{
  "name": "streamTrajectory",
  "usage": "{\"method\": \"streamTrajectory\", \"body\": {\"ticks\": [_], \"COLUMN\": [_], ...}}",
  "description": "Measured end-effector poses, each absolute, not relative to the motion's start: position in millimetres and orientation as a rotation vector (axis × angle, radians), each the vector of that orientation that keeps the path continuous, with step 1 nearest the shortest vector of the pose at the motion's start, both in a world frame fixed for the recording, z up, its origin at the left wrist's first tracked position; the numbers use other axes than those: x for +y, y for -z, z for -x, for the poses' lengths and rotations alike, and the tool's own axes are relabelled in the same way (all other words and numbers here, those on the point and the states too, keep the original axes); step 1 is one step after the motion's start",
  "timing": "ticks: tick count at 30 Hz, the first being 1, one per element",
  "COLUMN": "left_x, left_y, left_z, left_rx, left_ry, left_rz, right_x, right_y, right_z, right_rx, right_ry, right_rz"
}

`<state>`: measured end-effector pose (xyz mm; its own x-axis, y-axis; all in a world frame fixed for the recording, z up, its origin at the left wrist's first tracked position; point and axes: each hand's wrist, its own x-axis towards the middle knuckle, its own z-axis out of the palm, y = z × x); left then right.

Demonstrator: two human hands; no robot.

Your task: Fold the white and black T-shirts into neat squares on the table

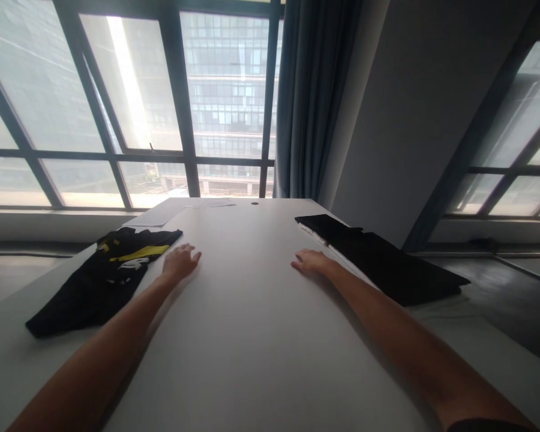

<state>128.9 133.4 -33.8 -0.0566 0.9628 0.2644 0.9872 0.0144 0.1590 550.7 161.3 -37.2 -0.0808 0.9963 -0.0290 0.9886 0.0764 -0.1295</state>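
Note:
My left hand rests on the white table with its fingers apart and nothing in it. Just left of it lies a black garment with yellow and white print, spread flat at the table's left side. My right hand is also down on the tabletop, fingers loosely stretched and holding nothing. To its right is a folded black cloth, stacked on something white that shows only along the edge. Both forearms reach forward, with a gap between the two hands.
White paper sheets lie at the table's far left. A dark round spot marks the far end of the tabletop. Beyond stand large windows, a blue-grey curtain and a slanting pillar.

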Motion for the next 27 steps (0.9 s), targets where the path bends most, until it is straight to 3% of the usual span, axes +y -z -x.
{"method": "streamTrajectory", "body": {"ticks": [5, 10, 15, 27], "left_x": [119.6, 98.0, 87.7, 72.1], "left_y": [31.9, 41.0, 37.2, 45.2], "left_z": [-50.7, -24.9, -54.1, -190.5], "left_rx": [-2.556, -2.602, -2.554, -1.908], "left_ry": [0.305, 0.258, 0.210, 0.445], "left_rz": [1.567, 1.622, 1.897, 2.643], "right_x": [116.9, 87.9, 75.2, 55.6], "right_y": [41.7, 37.4, 36.3, 41.3], "right_z": [-533.9, -527.0, -518.3, -526.3], "right_rx": [-2.381, -2.390, -2.404, -2.318], "right_ry": [-0.099, -0.032, -0.006, 0.060], "right_rz": [2.077, 2.128, 2.146, 1.970]}}
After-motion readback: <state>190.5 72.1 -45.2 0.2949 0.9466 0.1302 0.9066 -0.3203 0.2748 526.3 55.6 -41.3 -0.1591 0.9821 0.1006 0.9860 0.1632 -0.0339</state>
